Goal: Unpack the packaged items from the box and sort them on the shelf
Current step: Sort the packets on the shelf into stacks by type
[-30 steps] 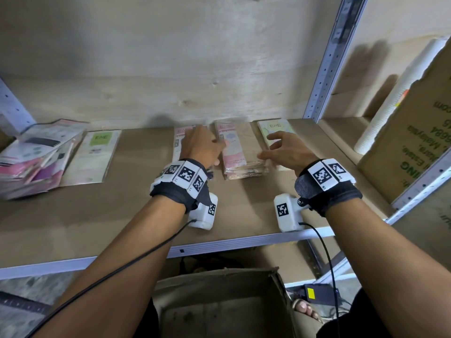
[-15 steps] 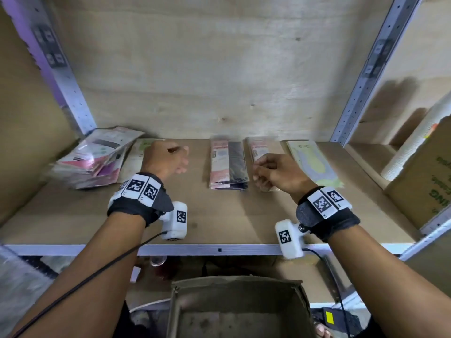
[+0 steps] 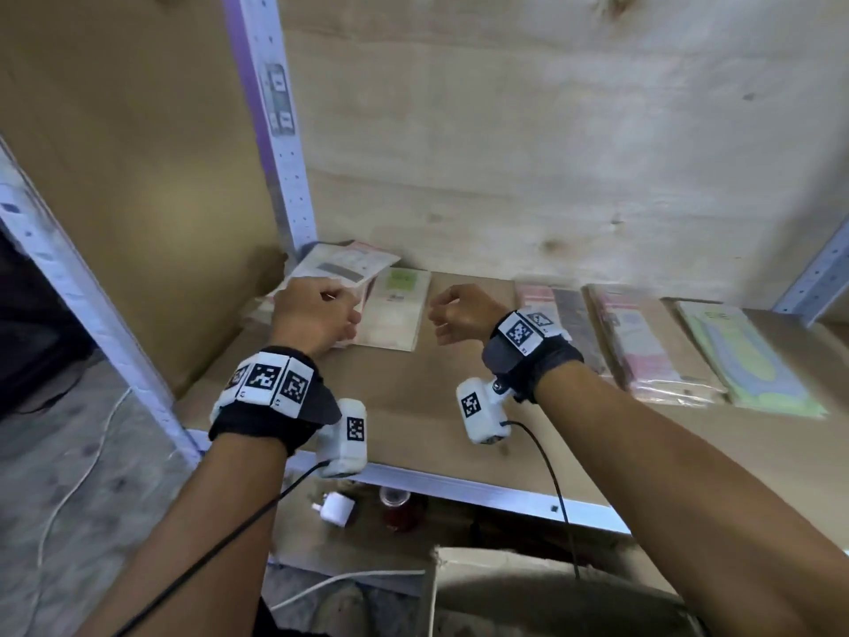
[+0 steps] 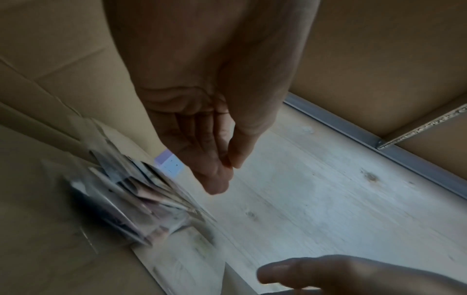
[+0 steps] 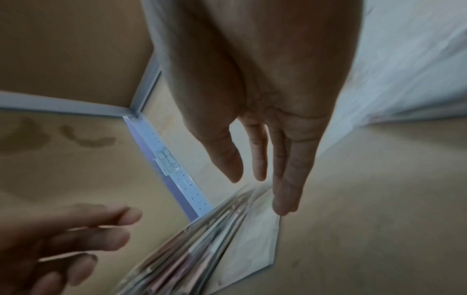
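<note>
Brown fibreboard shelf, metal-edged, bearing several lots of flat packets. Left hand: held over the loose pile of packets that sits in the shelf's left rear corner, against the perforated upright; the left wrist view shows its fingers relaxed and gently bent, thumb tip close to the forefinger, nothing between them. Whether it touches the pile cannot be told. Right hand: beside the left, apart from it, above bare board; the right wrist view shows its fingers nearly straight and slightly parted, holding nothing. Between the two hands, just beyond them: one pale packet with a green label, lying flat. To the right of the right hand, in a row: a pink-and-dark packet stack, partly hidden behind the wrist; a pink-and-tan packet stack; a pale green packet. Below the hands, under the shelf edge: the rim of a cardboard box, and a white plug adapter on the floor.
</note>
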Action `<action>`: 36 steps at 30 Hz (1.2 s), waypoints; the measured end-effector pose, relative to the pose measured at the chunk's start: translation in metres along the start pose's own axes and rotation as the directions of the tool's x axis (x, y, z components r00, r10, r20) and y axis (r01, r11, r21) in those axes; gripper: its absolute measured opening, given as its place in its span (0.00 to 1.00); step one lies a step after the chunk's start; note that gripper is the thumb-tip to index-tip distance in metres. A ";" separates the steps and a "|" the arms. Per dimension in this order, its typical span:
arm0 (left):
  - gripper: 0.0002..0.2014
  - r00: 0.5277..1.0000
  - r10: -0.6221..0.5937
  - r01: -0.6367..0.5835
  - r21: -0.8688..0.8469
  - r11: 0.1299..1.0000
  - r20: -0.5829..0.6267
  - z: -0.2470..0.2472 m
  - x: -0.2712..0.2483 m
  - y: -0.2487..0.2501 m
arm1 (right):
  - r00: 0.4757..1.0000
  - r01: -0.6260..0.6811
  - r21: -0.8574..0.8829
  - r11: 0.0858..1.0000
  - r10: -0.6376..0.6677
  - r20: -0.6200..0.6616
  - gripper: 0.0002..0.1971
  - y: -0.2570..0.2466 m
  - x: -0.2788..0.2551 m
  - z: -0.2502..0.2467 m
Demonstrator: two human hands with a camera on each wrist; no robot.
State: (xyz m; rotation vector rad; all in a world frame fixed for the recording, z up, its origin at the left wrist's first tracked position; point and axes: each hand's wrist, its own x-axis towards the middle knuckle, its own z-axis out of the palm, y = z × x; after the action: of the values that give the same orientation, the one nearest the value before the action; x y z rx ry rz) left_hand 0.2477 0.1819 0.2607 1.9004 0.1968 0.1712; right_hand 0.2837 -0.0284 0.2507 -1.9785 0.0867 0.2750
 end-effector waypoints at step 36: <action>0.43 0.860 -0.020 0.362 -0.582 0.728 0.510 0.085 -0.029 0.054 | 0.862 0.432 -0.142 0.891 -0.454 -0.225 0.08 -0.002 -0.107 -0.108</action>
State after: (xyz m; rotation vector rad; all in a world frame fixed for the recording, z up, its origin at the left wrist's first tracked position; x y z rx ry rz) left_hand 0.2401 0.0796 0.2835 1.1326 -0.0072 -0.3444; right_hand 0.1967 -0.1324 0.3189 -2.0469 -0.2226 -0.2818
